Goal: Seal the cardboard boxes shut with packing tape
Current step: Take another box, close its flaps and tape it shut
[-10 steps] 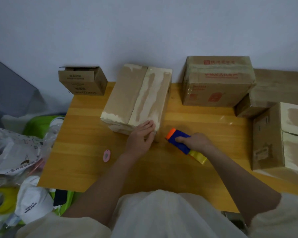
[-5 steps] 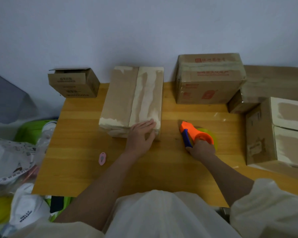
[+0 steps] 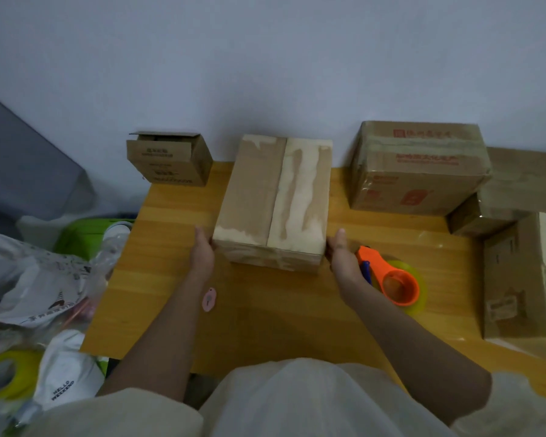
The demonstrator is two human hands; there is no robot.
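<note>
Cardboard box (image 3: 273,201) sits mid-table on the wooden table (image 3: 265,316), flaps closed, top seam running away from the person. Left hand (image 3: 203,252) presses flat against its left side, fingers straight; right hand (image 3: 342,255) does likewise on the right side, so the box is held between two flat palms. Tape dispenser (image 3: 388,279), orange with a yellow roll, lies on the table just right of the right wrist, ungripped. Small open box (image 3: 169,159) back left; taped box (image 3: 418,167) back right. Pink tag (image 3: 209,299) lies beside the left forearm.
</note>
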